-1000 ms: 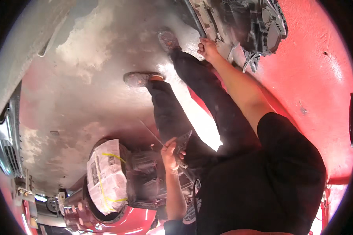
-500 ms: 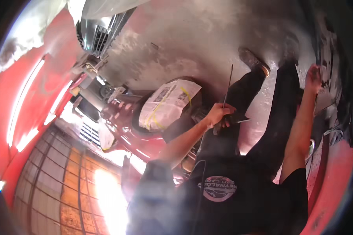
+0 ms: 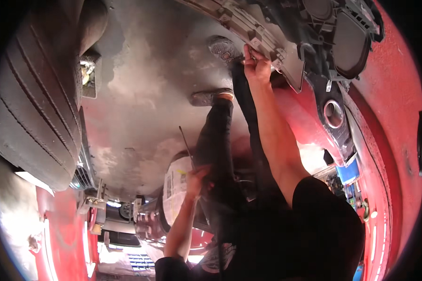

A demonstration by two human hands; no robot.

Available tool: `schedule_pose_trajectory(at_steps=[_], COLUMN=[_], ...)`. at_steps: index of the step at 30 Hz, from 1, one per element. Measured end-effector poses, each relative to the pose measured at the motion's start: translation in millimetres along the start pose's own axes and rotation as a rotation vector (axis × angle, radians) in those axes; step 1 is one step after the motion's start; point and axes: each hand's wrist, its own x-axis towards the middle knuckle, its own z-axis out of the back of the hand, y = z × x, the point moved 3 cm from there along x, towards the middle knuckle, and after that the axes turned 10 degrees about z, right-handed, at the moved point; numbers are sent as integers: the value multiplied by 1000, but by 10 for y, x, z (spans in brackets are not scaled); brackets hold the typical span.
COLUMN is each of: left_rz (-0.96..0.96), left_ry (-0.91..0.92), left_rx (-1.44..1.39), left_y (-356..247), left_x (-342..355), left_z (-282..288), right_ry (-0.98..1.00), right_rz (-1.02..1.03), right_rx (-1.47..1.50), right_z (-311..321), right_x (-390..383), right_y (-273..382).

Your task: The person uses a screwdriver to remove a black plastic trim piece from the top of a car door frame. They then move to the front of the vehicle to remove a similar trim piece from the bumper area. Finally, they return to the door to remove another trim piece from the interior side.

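My right hand (image 3: 258,69) is raised with its fingers at the edge of a grey-beige moulded panel (image 3: 262,37), which looks like the back of a car door trim. Some of those fingers are curled against the panel edge. Lower down, near my thigh, my left hand (image 3: 199,180) is closed around a long thin-shafted tool (image 3: 184,140) whose shaft points upward. The tool's handle is hidden in the hand. Anything else in that hand is too dark to make out.
Dark car parts with a round metal-rimmed opening (image 3: 333,114) hang beside a red body panel (image 3: 297,110). A large grey ribbed seat-like form (image 3: 37,103) fills the left. Behind my left hand is a paper-covered car part (image 3: 173,187). Concrete floor (image 3: 145,93) stretches between.
The view has swung to the right, bringing the moulded panel and dark car parts in. My right hand now reaches up to the panel. The left hand still holds the thin tool.
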Motion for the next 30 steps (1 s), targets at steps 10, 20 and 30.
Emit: schedule_pose_trajectory(at_steps=[10, 20, 30], left_rz=[1, -11, -79], left_ry=[25, 49, 80], left_rx=[-73, -53, -115], left_y=[34, 71, 287], left_x=[-28, -15, 33], left_z=[-11, 89, 176], right_ry=[-42, 92, 166], right_rz=[32, -12, -72], right_rx=[-30, 21, -32], right_z=[-74, -261, -173], right_x=[-24, -216, -231], right_y=[-54, 92, 65])
